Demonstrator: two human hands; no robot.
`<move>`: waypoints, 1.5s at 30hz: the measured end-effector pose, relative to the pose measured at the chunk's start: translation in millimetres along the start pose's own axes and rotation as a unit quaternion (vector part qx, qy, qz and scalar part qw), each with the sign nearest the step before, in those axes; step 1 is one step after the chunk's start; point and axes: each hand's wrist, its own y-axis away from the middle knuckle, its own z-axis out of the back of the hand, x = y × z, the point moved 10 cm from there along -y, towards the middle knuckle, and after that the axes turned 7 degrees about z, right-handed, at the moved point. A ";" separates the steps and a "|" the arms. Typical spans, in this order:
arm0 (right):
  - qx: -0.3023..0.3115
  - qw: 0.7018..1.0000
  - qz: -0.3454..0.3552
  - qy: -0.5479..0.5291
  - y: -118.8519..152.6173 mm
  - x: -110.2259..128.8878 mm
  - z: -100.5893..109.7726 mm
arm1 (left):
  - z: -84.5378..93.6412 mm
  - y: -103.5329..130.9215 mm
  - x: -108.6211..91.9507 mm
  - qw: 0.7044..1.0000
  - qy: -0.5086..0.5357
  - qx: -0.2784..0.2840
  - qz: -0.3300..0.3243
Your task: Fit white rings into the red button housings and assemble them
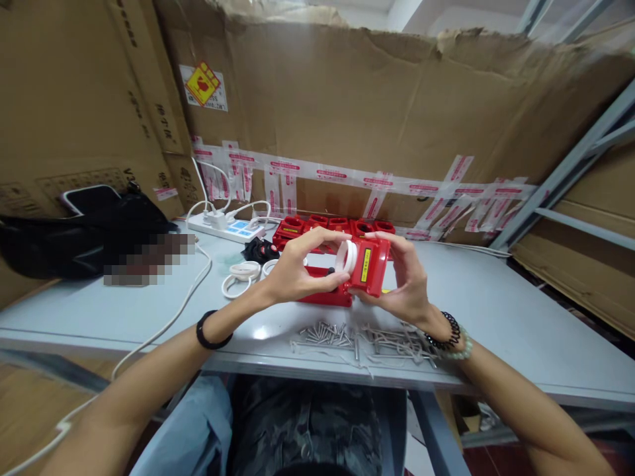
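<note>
Left hand (296,266): thumb and forefinger pinching one white ring (351,256), the remaining fingers partly hidden. Right hand (409,277): fingers curled about one red housing (379,266), thumb below, forefinger above, yellow label (366,266) outward. Ring: on edge at the housing's 9 o'clock side, raised over the worktop (491,291); whether seated or merely held against it, cannot be told. Step in hand, as judged: offering ring to housing, the right hand steadying. Next move appears to call for squaring the ring to that side and even pressure from the left thumb, the housing held firm. Surroundings, by clock from the ring: at 7, one red piece (322,296) on the worktop, partly beneath the left hand; at 6 to 7, loose screws (327,334), near the front edge; at 5, a pile of metal pieces (399,342); at 9, further white rings (245,270); at 10, a power strip (225,227), cables attached; at 11 to 12, a row of red housings (338,225), just behind the hands.
</note>
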 end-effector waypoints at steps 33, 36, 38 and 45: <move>-0.007 0.999 0.034 -0.027 1.1 -0.1 -1.5 | 1.7 -2.0 -16.3 0.998 -0.009 0.033 -0.057; -0.008 0.999 0.037 -0.029 0.3 1.4 -1.2 | 3.3 -1.7 -20.6 0.996 -0.016 0.031 -0.079; -0.011 0.999 0.034 -0.030 -0.1 1.8 -1.0 | 3.3 -1.3 -22.4 0.995 -0.024 0.034 -0.090; -0.011 0.999 0.014 -0.048 -1.6 -1.2 -1.4 | 1.6 1.4 -28.9 0.989 -0.050 0.055 -0.128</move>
